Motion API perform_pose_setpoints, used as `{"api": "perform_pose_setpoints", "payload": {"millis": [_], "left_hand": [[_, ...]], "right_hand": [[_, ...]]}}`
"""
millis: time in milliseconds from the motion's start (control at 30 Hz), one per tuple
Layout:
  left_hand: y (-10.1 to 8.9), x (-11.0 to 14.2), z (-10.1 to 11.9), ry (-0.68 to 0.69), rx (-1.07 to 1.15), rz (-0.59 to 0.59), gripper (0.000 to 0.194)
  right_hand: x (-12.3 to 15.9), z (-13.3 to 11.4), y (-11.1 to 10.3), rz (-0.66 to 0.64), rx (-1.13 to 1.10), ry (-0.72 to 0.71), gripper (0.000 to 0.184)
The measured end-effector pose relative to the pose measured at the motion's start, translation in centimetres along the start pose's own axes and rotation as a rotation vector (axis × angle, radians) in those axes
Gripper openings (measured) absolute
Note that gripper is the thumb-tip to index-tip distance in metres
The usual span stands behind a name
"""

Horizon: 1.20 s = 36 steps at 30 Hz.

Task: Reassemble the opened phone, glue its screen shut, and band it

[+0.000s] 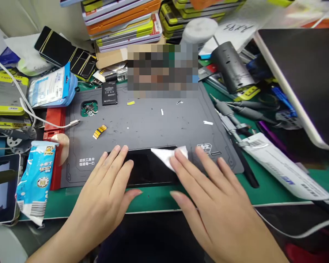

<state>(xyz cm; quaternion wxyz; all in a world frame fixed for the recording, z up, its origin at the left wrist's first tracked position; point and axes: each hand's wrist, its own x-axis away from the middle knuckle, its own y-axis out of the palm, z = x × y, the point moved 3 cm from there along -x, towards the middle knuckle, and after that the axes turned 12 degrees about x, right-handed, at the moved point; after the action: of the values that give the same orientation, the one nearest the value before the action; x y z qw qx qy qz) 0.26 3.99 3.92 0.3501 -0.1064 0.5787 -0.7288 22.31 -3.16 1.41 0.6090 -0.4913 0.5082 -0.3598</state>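
Note:
A black phone (pixel 150 166) lies flat, screen up, on the near edge of a grey work mat (pixel 153 120). My left hand (pixel 106 186) rests flat on the phone's left end, fingers stretched out. My right hand (pixel 208 193) lies flat over the phone's right end. Its fingers press a small white wipe (pixel 167 155) against the screen. Most of the phone's right end is hidden under that hand.
On the mat are a small black battery (pixel 109 93), a yellow flex part (pixel 99 131) and white scraps. A blue snack packet (pixel 37 175) and another phone (pixel 2 188) lie at left. Tweezers and tools (pixel 235 117), a white tube (pixel 285 166) and a tablet (pixel 304 80) crowd the right. Stacked cases (pixel 120 22) stand behind.

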Motion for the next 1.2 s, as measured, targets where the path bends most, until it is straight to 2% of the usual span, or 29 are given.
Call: {"api": "perform_pose_setpoints", "payload": {"millis": [133,300,367,433,567,667,733,833,933,1000,1100,1200], "left_hand": [[0.0,-0.3,-0.3,-0.016,-0.041,0.008,0.049],[-0.4,-0.2,-1.0,-0.098,0.003,0.050,0.044],[-0.6,-0.2,-1.1,-0.116,0.021,0.061,0.041],[-0.7,-0.3,-1.1,-0.111,0.034,0.064,0.042],[-0.8,-0.5,-0.9,-0.124,0.061,0.036,0.052],[-0.8,-0.4,-1.0,-0.153,0.099,0.022,0.054],[-0.7,-0.3,-1.1,-0.162,0.122,0.021,0.054],[-0.7,-0.2,-1.3,-0.143,0.133,0.021,0.048],[-0.7,-0.2,-1.5,-0.111,0.131,0.002,0.049],[-0.7,-0.3,-1.6,-0.072,0.114,-0.040,0.058],[-0.5,-0.4,-1.8,0.000,0.028,-0.117,0.065],[-0.1,-0.5,-1.8,0.028,-0.088,-0.163,0.069]], "right_hand": [[-2.5,0.1,0.2,0.062,0.039,0.042,0.051],[-5.8,-4.0,-0.1,0.062,-0.067,-0.057,0.053],[-6.7,-4.5,-0.1,0.053,-0.105,-0.072,0.055],[-6.5,-3.5,0.0,0.051,-0.105,-0.042,0.054],[-3.7,0.8,0.0,0.075,-0.041,0.056,0.048],[-2.5,1.7,0.1,0.107,-0.028,0.060,0.049],[-3.1,0.3,0.2,0.117,-0.040,0.045,0.050],[-5.3,-3.0,0.4,0.106,-0.100,-0.056,0.052],[-6.3,-3.8,0.7,0.104,-0.113,-0.083,0.052],[-5.2,-2.4,0.9,0.107,-0.089,-0.026,0.051],[-1.7,-0.2,0.7,0.086,-0.080,0.026,0.051],[1.9,0.0,0.3,0.051,-0.103,0.012,0.057]]}}
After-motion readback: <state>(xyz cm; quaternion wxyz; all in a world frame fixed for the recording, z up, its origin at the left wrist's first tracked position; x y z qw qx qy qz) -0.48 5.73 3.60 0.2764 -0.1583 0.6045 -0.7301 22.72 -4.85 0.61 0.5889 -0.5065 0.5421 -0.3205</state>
